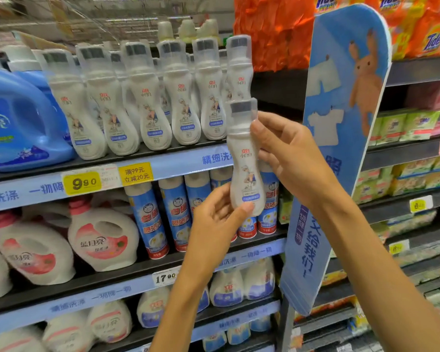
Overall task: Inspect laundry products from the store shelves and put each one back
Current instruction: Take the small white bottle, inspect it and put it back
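- White plastic, waisted and capped in clear plastic: the held bottle [245,163] stands upright in front of the shelves, label toward the camera.
- Right hand [290,151] pinches its neck just under the cap; left hand [221,212] curls its fingers round the base.
- This looks like the inspecting step; the return is not yet done.
- Next move calls for lifting it to the row of matching bottles [148,97] on the shelf above, probably at the row's right end.
- Readable writing: yellow price tag [83,183] reads 9.90; a lower white tag [165,277] reads 17.90; orange Tide bags [432,36] sit top right; the bottle's small print is too blurred.
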{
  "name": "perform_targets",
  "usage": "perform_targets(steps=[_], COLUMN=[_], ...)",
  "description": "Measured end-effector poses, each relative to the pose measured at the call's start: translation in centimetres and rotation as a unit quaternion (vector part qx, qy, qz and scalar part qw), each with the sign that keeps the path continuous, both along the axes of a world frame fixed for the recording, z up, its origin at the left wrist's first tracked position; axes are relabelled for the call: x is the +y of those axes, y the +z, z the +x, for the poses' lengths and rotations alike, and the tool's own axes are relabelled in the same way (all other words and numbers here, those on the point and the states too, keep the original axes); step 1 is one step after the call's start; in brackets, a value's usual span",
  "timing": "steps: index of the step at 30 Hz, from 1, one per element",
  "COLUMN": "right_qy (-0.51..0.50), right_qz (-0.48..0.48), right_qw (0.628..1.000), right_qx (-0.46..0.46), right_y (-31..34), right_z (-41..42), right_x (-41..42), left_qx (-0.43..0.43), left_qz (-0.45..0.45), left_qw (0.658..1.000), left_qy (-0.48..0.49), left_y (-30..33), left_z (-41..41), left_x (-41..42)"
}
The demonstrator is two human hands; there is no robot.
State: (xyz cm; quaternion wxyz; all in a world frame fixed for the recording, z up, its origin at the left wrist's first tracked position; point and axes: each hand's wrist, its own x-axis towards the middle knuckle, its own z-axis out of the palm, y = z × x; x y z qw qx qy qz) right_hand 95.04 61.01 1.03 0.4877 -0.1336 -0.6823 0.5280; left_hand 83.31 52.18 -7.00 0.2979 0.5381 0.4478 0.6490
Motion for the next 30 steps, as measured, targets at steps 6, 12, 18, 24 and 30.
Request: perform_targets(steps=[6,12,18,24,30], right_qy=[0.069,0.062,0.135,0.119,0.192], right_qz=[-0.085,-0.106,-0.119,-0.088,-0.123], right_qw=[0.993,0.991,0.983,0.989,0.971], right_qx=[0.044,0.049,0.041,0.012,0.070], right_y=[-0.1,-0.3,-0.1,-0.1,0.8], right_z=[-1.0,-1.9,-1.9,-2.4,-2.3], right_x=[-0.5,-1.0,-1.6,-2.2,-2.1], left_qx=[-0.020,-0.169,-0.150,0.032,0.017], left_qz=[0.006,-0.015,-0.049,-0.018,-0.060], left_qw=[0.999,0.984,0.985,0.998,0.998], left_qy=[-0.040,-0.051,-0.074,0.053,-0.012], left_y=[-0.3,-0.6,-0.3,-0.2,0.2], left_z=[-0.8,-0.1,0.1,1.4,0.2], left_x=[-1.5,-1.6,-1.8,-1.8,-2.2])
